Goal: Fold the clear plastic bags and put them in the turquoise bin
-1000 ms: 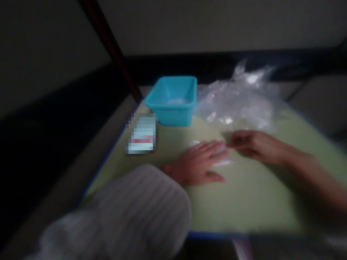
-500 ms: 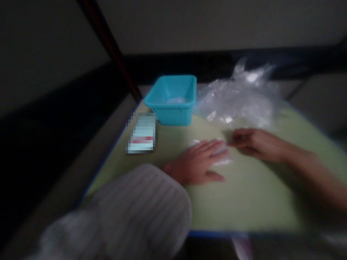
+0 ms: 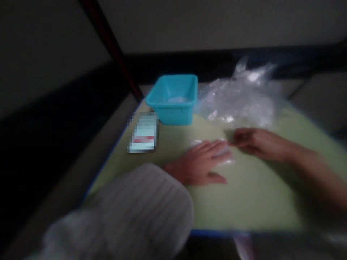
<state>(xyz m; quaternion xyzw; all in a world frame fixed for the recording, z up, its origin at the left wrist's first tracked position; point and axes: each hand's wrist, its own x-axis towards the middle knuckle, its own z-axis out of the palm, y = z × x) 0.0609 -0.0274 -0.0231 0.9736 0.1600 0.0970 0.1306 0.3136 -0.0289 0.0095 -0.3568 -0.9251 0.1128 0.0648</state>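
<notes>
My left hand (image 3: 202, 164) lies flat with its fingers spread over a small clear plastic bag (image 3: 226, 159) on the yellow-green tabletop. Much of the bag is hidden under the palm and fingers; shiny edges show around them. My right hand (image 3: 252, 142) is closed, its fingers curled, and one fingertip reaches the right end of the bag beside my left fingertips. Blur hides what, if anything, is pinched in it. A pale ribbed sleeve (image 3: 146, 206) covers my left arm.
A turquoise plastic basket (image 3: 175, 115) stands at the back left, with something whitish inside. Right of it lies a crumpled heap of clear plastic (image 3: 244, 99). A blurred-out phone-like rectangle (image 3: 143, 133) rests near the left edge. The table (image 3: 252, 202) has a blue rim.
Nearly everything in view has shifted very slightly to the right together. Both hands keep the same pose at the bag.
</notes>
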